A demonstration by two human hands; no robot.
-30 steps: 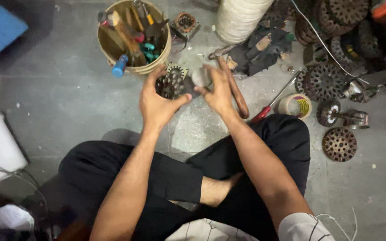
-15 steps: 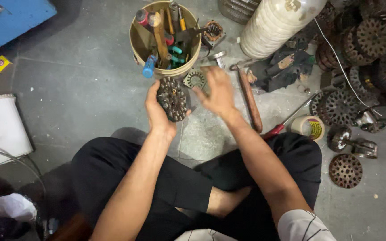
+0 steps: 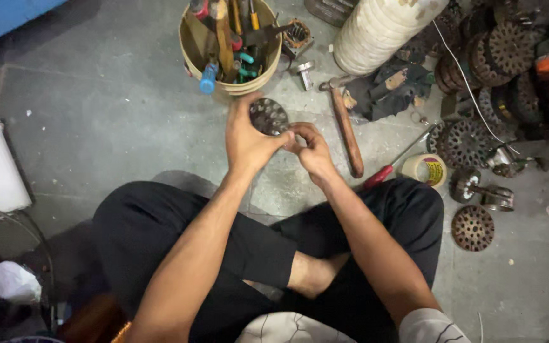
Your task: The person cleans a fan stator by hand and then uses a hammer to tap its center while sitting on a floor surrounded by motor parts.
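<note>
The scene is lit evenly and moderately brightly by soft, diffuse light from overhead. Only weak, blurred shadows are cast on the grey concrete floor (image 3: 96,108), the clearest lying as a faint darker patch just beside the seated person's knee. No hard glare is seen; a mild sheen is carried by the white ribbed cylinder (image 3: 382,32) at the top. The lower left corner is left dim and murky. Slight softness is shown around the left hand (image 3: 249,143) and right hand (image 3: 312,149). Mild wide-angle stretching is noticed toward the edges, and fine detail is smeared in the dark metal parts at the right.
</note>
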